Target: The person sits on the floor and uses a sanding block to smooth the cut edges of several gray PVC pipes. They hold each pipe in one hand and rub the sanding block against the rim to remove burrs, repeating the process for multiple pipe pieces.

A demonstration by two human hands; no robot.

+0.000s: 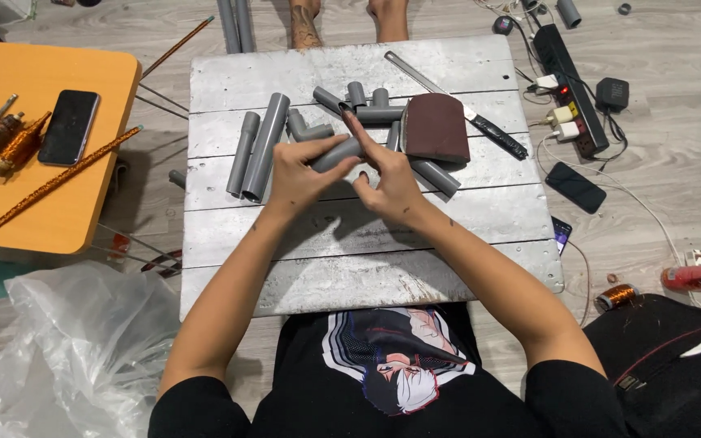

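Both hands meet over the middle of a grey wooden board (pixel 448 219). My left hand (pixel 300 172) grips a short grey plastic pipe piece (pixel 337 153). My right hand (pixel 387 178) holds the same piece at its other end, with the forefinger stretched up along it. Two longer grey pipes (pixel 258 146) lie side by side just left of my left hand. Several grey pipe fittings (pixel 363 104) are heaped beyond the hands, and one more pipe (pixel 440 177) lies to the right. A brown sanding block (pixel 434 126) rests beside the fittings.
A long knife (pixel 458 105) lies diagonally at the board's far right. An orange table (pixel 50 211) on the left bears a black phone (pixel 69 126) and copper-wound parts. A power strip (pixel 571 89), cables and another phone (pixel 575 186) lie on the floor at right. Clear plastic sheeting (pixel 75 349) sits lower left.
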